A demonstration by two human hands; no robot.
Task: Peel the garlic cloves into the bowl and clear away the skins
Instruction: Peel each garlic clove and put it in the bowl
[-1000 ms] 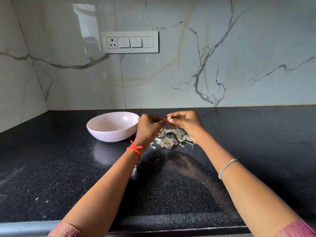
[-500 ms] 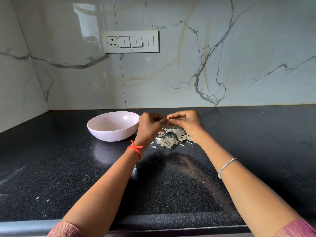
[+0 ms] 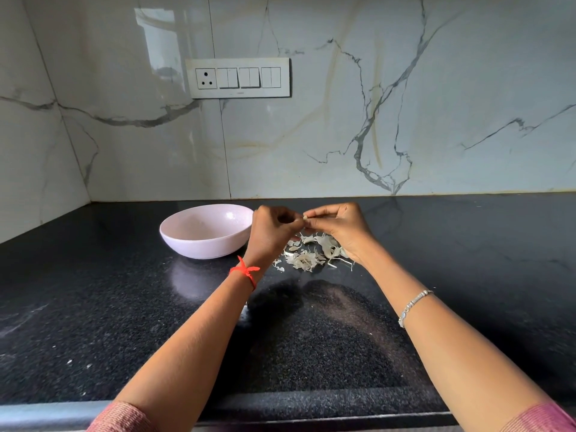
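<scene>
While both hands are raised just above the desk [image 3: 93,307], I read the garlic clove [image 3: 305,217] as a small pale tip showing between the two sets of fingertips, at the point where the hands meet.

1. Right hand [image 3: 339,229]: the grip is clamped on the clove, thumb and fingers curled together round it, knuckles facing up.
2. Left hand [image 3: 271,232]: the fingers are curled inward and the grip closes on the same clove from the other side. I cannot tell whether the fingertips pinch the clove itself or only its skin.
3. Skins [image 3: 311,254]: a loose heap of pale, papery scraps lies on the desk directly under and just in front of the hands.
4. Bowl [image 3: 193,244]: pink and shallow, it stands upright on the desk just left of the left hand, apart from the heap. From this angle I cannot tell what lies inside.

A red thread [image 3: 246,271] is tied on the left wrist, and a silver bracelet [image 3: 414,307] sits on the right forearm. A switch panel [image 3: 238,77] is fixed to the marble wall behind.
</scene>
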